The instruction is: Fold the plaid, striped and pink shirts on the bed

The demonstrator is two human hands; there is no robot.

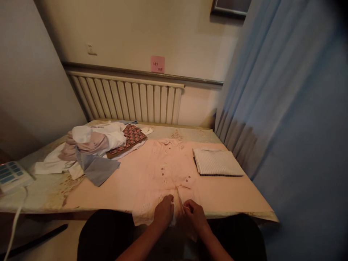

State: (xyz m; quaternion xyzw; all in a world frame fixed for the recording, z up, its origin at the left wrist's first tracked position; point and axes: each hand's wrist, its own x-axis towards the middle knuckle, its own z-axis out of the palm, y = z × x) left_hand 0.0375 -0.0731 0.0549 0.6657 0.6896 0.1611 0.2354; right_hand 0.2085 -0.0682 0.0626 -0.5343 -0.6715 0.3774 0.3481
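Note:
A pale pink embroidered shirt lies spread flat on the table, collar toward the far wall and hem hanging over the near edge. My left hand pinches the hem's left front panel at the table edge. My right hand grips the right front panel close beside it. Both hands have their fingers closed on the fabric, a few centimetres apart at the shirt's centre opening.
A folded striped garment sits right of the shirt. A heap of clothes with a patterned piece lies at left. A white device with blue keys is far left. Radiator behind; blue curtain on the right.

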